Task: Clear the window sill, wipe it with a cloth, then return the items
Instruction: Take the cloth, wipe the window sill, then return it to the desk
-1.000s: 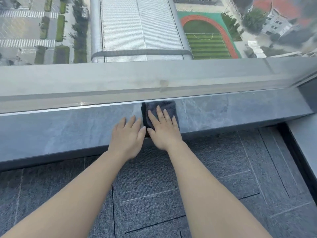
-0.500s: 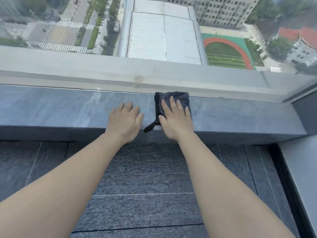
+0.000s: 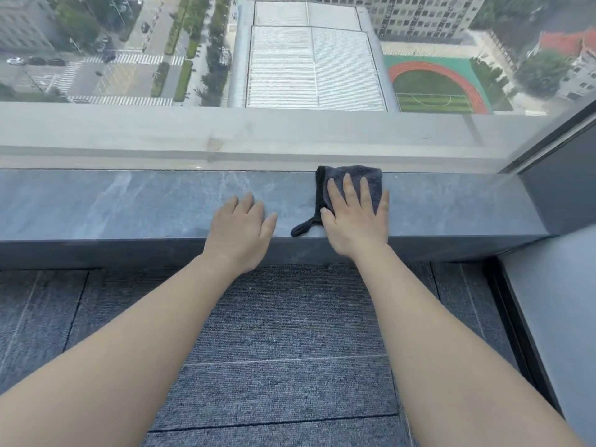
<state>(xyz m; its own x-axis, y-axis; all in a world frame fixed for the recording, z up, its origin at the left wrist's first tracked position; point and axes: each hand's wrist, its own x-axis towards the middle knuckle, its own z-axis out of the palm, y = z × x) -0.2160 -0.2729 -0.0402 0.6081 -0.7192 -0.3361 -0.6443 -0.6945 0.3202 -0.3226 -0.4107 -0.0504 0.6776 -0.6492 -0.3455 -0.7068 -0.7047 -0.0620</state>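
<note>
1. On the sill, the right hand is pressing flat on the dark cloth, fingers spread; it is not gripping anything, only pinning the cloth down under the palm.
2. Compared with a second ago, the cloth and right hand are sitting further to the right along the sill, well apart from the left hand; earlier the two hands were almost touching. The cloth's black loop is now trailing out to the left, near the sill's front edge.
3. That shift is telling me the wipe is running rightward, so the stretch between the hands is probably done and the part toward the right corner is still waiting.
4. The left hand is lying open and flat on the bare stone, holding nothing; it seems to be bracing the body.
5. No items are showing anywhere on the sill, so the clearing step looks finished; where those items are now, I cannot tell.
6. Around: the cloth's far edge is touching the base of the window; carpet is lying below the sill; a dark frame is closing off the right end.
7. Nothing is blocking the path rightward except that frame, where the corner will likely need fingertips rather than a flat palm. The far left of the sill may need a return pass.
</note>
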